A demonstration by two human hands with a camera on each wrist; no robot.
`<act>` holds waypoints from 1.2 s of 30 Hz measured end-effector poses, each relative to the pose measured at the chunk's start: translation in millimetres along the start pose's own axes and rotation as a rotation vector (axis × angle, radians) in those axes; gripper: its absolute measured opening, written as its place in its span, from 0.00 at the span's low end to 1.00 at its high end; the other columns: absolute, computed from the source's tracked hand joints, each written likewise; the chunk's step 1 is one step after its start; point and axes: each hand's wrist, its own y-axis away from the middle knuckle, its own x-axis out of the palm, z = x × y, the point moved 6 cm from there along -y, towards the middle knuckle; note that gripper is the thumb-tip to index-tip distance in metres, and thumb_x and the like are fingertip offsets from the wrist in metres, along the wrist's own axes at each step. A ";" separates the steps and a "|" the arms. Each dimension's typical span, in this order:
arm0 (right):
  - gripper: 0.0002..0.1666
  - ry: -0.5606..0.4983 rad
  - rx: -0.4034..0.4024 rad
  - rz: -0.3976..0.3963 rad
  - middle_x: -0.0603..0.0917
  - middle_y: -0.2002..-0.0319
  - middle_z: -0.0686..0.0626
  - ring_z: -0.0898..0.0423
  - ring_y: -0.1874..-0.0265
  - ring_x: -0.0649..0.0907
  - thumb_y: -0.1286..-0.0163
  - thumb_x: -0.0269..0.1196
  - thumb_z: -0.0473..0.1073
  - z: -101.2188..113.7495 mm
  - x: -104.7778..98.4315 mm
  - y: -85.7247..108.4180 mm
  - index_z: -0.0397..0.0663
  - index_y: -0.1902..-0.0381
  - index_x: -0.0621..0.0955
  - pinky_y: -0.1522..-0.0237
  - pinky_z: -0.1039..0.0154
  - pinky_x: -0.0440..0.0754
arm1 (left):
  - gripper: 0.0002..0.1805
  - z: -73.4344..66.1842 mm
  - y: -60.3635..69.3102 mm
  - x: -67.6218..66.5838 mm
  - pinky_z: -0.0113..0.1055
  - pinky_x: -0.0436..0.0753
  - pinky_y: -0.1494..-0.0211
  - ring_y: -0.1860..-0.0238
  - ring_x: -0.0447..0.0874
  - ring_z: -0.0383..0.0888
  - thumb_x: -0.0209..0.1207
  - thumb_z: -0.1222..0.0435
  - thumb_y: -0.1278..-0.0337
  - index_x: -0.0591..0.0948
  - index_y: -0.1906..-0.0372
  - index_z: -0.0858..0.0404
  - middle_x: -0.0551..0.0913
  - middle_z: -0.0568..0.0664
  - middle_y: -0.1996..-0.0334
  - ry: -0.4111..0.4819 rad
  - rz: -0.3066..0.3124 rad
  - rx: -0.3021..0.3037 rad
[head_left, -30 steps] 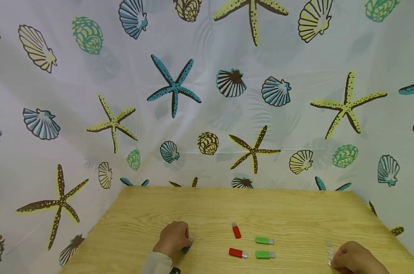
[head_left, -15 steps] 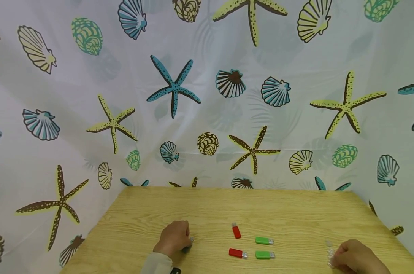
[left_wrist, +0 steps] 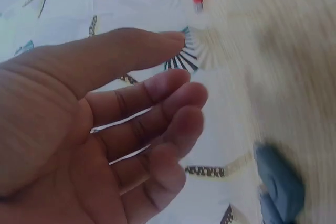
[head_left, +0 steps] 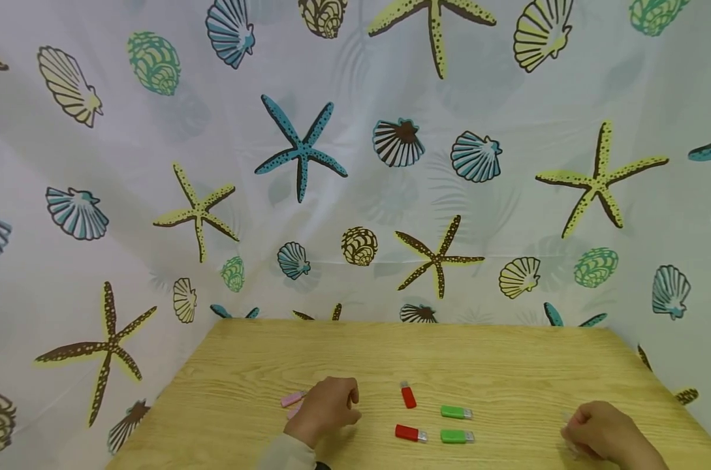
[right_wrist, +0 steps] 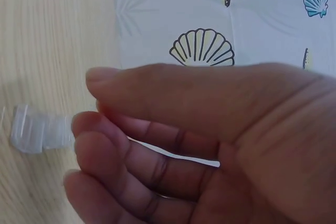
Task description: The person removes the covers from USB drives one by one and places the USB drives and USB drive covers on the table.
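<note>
My left hand [head_left: 326,408] hovers over the left-centre of the table, its fingers loosely bent and nothing between them in the left wrist view. Behind it, a pink USB stick [head_left: 292,399] and part of a second pink one are visible. Dark blue-grey pieces [left_wrist: 281,182], blurred, lie below that hand in its wrist view. Two red USB sticks [head_left: 410,433] and two green USB sticks [head_left: 457,436] lie to its right. At the table's right, my right hand [head_left: 604,431] has loosely curled fingers holding nothing visible. Small clear plastic pieces [right_wrist: 31,129] lie just beyond its fingertips, partly hidden in the head view.
The wooden table [head_left: 508,359] is enclosed at the back and sides by a white curtain [head_left: 355,196] printed with shells and starfish. Bare tabletop lies between the green sticks and the right hand.
My left hand has left the dark piece and moved right, uncovering the pink sticks. My right hand has shifted slightly up, now covering more of the clear pieces.
</note>
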 end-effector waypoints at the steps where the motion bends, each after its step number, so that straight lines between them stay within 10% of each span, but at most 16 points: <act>1: 0.12 -0.006 -0.006 0.000 0.71 0.86 0.51 0.58 0.86 0.68 0.33 0.60 0.39 2.0 0.0 0.0 0.41 0.76 0.74 0.75 0.60 0.72 | 0.09 -5.4 -1.2 2.1 0.30 0.71 0.74 0.80 0.67 0.34 0.69 0.67 0.54 0.79 0.70 0.60 0.72 0.38 0.80 0.001 0.013 0.016; 11: 0.10 0.046 -0.036 -0.058 0.73 0.85 0.50 0.56 0.85 0.71 0.35 0.63 0.40 23.9 -0.3 -0.1 0.42 0.75 0.76 0.76 0.60 0.70 | 0.09 -46.9 -19.2 22.9 0.30 0.76 0.65 0.70 0.75 0.33 0.71 0.63 0.54 0.81 0.68 0.55 0.81 0.38 0.70 -0.096 0.105 0.044; 20: 0.09 0.056 -0.050 -0.089 0.72 0.85 0.51 0.55 0.84 0.72 0.38 0.65 0.39 39.8 3.9 -3.2 0.42 0.75 0.77 0.76 0.60 0.71 | 0.11 -64.7 -26.2 38.6 0.29 0.74 0.66 0.73 0.72 0.32 0.73 0.62 0.57 0.82 0.67 0.54 0.79 0.37 0.72 -0.203 0.111 0.110; 36: 0.10 0.012 -0.016 -0.059 0.73 0.84 0.51 0.56 0.84 0.72 0.37 0.65 0.40 36.3 9.7 -3.1 0.43 0.75 0.76 0.78 0.61 0.70 | 0.09 -85.0 -30.5 56.7 0.32 0.70 0.75 0.81 0.70 0.39 0.69 0.67 0.57 0.79 0.74 0.55 0.75 0.42 0.81 -0.344 0.118 0.048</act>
